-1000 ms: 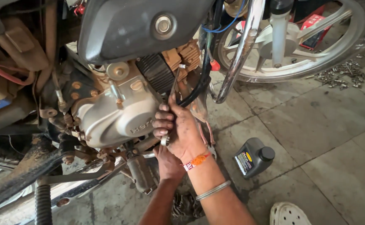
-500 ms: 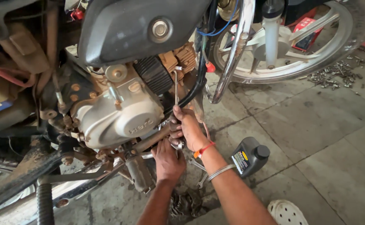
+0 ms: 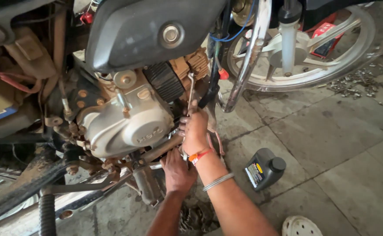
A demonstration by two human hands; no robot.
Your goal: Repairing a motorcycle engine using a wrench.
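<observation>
A dusty motorcycle engine (image 3: pixel 125 118) with a silver side cover fills the left middle. My right hand (image 3: pixel 195 127), with an orange thread and a metal bangle at the wrist, is closed on a slim metal wrench (image 3: pixel 190 89) that stands upright beside the engine's ribbed cylinder. My left hand (image 3: pixel 177 169) reaches underneath the engine, pressed against the frame tube below the cover; its fingertips are hidden, and I cannot see whether it holds anything.
A dark grey oil bottle (image 3: pixel 265 168) stands on the stone floor to the right of my arm. The front wheel (image 3: pixel 314 43) and chrome guard bar (image 3: pixel 248 57) lie behind. Metal scraps (image 3: pixel 353 83) litter the floor at far right. A white perforated object (image 3: pixel 300 226) sits at the bottom edge.
My right hand has shifted slightly up along the wrench and stays closed on it. The view has moved closer to the engine. My left hand stays under the engine.
</observation>
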